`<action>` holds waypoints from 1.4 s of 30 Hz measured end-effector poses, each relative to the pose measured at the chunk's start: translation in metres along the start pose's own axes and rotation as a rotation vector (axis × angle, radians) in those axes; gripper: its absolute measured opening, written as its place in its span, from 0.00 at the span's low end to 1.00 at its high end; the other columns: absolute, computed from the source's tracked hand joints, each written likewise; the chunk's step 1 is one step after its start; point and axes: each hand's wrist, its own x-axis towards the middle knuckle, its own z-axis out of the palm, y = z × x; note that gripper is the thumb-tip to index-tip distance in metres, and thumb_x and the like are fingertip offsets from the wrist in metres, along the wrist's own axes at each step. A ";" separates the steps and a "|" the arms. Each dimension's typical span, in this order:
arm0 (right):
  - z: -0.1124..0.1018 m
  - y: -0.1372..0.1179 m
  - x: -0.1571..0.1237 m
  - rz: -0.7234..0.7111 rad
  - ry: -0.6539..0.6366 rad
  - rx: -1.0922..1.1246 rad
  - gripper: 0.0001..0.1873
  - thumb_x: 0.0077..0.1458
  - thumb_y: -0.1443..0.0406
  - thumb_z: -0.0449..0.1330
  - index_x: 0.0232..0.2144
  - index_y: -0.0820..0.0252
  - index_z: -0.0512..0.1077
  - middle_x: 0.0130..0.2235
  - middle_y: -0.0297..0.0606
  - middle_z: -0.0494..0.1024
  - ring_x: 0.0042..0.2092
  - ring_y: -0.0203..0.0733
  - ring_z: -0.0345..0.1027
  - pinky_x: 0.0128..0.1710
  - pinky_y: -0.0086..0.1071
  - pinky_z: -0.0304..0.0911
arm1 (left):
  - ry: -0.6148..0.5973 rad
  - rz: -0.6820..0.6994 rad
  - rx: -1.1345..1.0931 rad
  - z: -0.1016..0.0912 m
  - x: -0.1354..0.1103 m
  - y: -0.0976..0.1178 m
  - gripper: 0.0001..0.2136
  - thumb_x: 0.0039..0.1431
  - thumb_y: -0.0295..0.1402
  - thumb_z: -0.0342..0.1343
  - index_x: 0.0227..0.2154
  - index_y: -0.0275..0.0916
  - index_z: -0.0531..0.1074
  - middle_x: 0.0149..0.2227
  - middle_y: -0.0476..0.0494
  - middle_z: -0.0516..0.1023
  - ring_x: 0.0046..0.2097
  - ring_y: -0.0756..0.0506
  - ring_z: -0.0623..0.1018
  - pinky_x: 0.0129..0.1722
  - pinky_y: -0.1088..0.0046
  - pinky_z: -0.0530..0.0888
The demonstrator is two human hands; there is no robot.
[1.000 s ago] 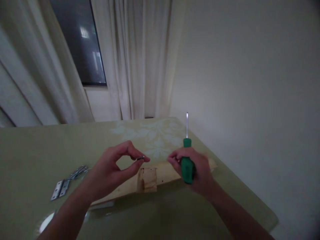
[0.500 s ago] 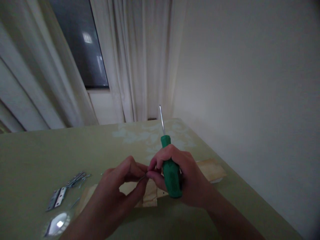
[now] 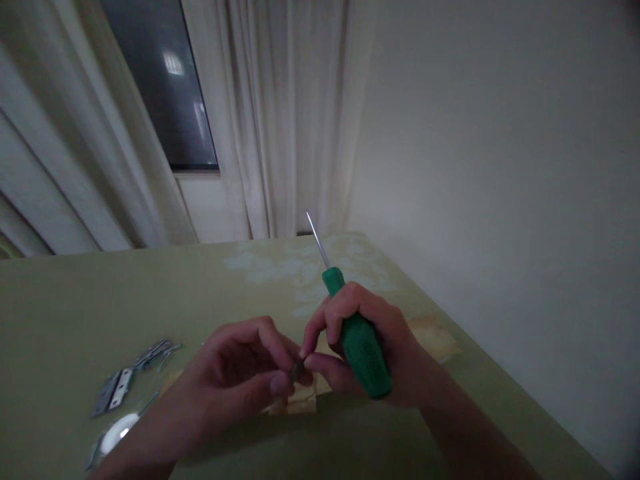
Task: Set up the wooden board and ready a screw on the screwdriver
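Observation:
A green-handled screwdriver lies in the curled fingers of my right hand, its metal shaft pointing up and away to the left. The thumb and forefinger of that hand also pinch the upper end of a small dark piece, too blurred to name. My left hand grips the same piece from the left between thumb and fingers. Under both hands lie tan, wood-like pieces, largely covered by the fingers.
Left of my hands, a metal hinge rests on the green-covered table near a pile of metal fasteners. A round shiny dish is partly behind my left forearm. A wall borders the table's right side.
The screwdriver has tilted, its tip swinging left and its handle end right. Both hands have shifted slightly, and the small dark piece now shows between the fingertips.

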 end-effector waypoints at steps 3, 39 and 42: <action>0.000 -0.001 0.000 0.019 -0.024 0.027 0.21 0.57 0.75 0.77 0.42 0.50 0.72 0.41 0.29 0.85 0.37 0.32 0.81 0.38 0.24 0.75 | -0.040 -0.047 -0.026 -0.002 0.002 0.003 0.04 0.71 0.29 0.73 0.42 0.45 0.89 0.46 0.44 0.93 0.48 0.48 0.89 0.50 0.76 0.82; 0.008 0.002 -0.003 -0.256 0.085 -0.111 0.29 0.54 0.78 0.79 0.50 0.50 0.73 0.45 0.33 0.84 0.44 0.36 0.82 0.42 0.28 0.79 | 0.353 0.230 0.460 0.021 -0.002 0.011 0.10 0.63 0.30 0.78 0.42 0.56 0.92 0.40 0.52 0.94 0.41 0.48 0.93 0.47 0.83 0.85; 0.008 0.002 -0.004 -0.269 0.067 -0.130 0.27 0.57 0.76 0.78 0.50 0.49 0.72 0.45 0.32 0.84 0.43 0.36 0.81 0.41 0.28 0.78 | 0.286 0.179 0.378 0.017 -0.003 0.010 0.08 0.64 0.30 0.78 0.41 0.52 0.93 0.40 0.47 0.95 0.41 0.47 0.93 0.44 0.83 0.85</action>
